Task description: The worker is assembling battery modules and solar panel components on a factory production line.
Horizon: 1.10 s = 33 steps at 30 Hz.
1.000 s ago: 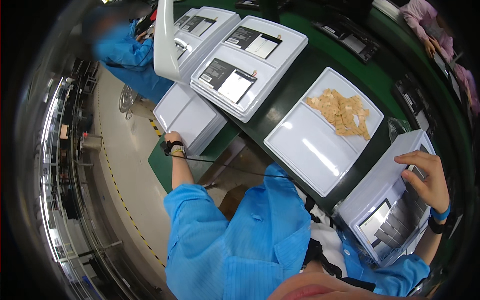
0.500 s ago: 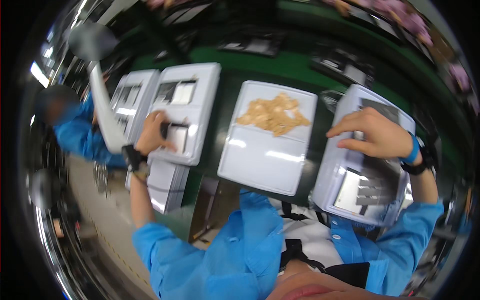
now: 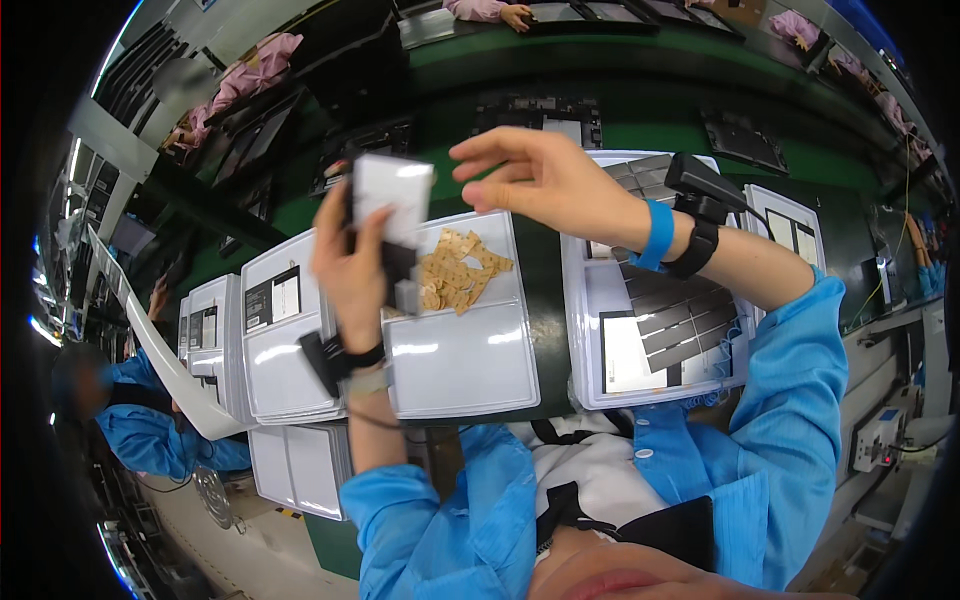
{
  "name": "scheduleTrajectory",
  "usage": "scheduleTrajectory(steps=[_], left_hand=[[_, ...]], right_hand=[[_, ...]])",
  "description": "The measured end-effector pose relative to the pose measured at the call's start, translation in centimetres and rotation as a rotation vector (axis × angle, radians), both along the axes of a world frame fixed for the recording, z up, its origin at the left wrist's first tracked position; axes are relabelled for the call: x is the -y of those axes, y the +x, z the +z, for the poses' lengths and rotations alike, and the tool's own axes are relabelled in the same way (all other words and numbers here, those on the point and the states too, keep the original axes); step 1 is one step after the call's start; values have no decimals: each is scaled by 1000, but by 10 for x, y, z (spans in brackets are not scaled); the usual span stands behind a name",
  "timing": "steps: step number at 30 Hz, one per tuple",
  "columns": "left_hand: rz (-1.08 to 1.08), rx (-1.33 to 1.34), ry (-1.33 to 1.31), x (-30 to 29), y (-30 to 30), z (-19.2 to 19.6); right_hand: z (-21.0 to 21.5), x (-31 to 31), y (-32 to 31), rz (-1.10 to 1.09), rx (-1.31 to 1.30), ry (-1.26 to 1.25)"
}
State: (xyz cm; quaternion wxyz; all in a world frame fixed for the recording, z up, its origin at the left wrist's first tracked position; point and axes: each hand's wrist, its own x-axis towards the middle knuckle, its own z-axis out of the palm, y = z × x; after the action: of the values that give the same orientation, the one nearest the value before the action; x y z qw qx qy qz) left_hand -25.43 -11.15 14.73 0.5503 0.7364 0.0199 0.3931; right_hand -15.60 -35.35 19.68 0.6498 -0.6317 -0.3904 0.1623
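Only the head view to go on, so here's that, with the white landmark tray (image 3: 460, 355) (the one with a pile of tan pieces (image 3: 465, 270) in its far part) as my anchor.

Biggest change: the left hand (image 3: 348, 262) now has a battery pack (image 3: 393, 195), thumb across the near face and fingers behind it, so it's a proper pinch. It's all a bit blurry. The pack is up off everything, tipped on end above the far left corner of the landmark tray. Half a second ago that hand was at the tray stack (image 3: 290, 380) just left of the landmark tray, over a pack in the near compartment. Now I only see the other pack (image 3: 272, 298), in the far one, so I'd guess it's the same piece.

Right hand (image 3: 560, 185) has shifted too: it was over the tray of grey strips (image 3: 583, 360), right of the landmark tray, and now it hangs above the landmark tray's far right corner, fingers apart and loosely curled toward the pack but not touching it. Nothing in it that I can see.

My read: the pickup part is done, and both hands are now about this one pack.
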Motion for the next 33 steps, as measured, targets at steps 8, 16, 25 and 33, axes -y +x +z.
scheduleTrajectory(steps=[8,16,25,33], left_hand=[[-223,-57,-227,60,43,-17],[-172,-27,-484,58,53,-36],[-346,-75,-291,58,26,-43],[-335,87,-635,48,30,-40]], right_hand=[[-7,17,14,-179,-285,138],[-20,-3,1,-200,-212,-58],[-31,-27,-5,-140,-191,63],[-35,-30,-3,-188,72,-109]])
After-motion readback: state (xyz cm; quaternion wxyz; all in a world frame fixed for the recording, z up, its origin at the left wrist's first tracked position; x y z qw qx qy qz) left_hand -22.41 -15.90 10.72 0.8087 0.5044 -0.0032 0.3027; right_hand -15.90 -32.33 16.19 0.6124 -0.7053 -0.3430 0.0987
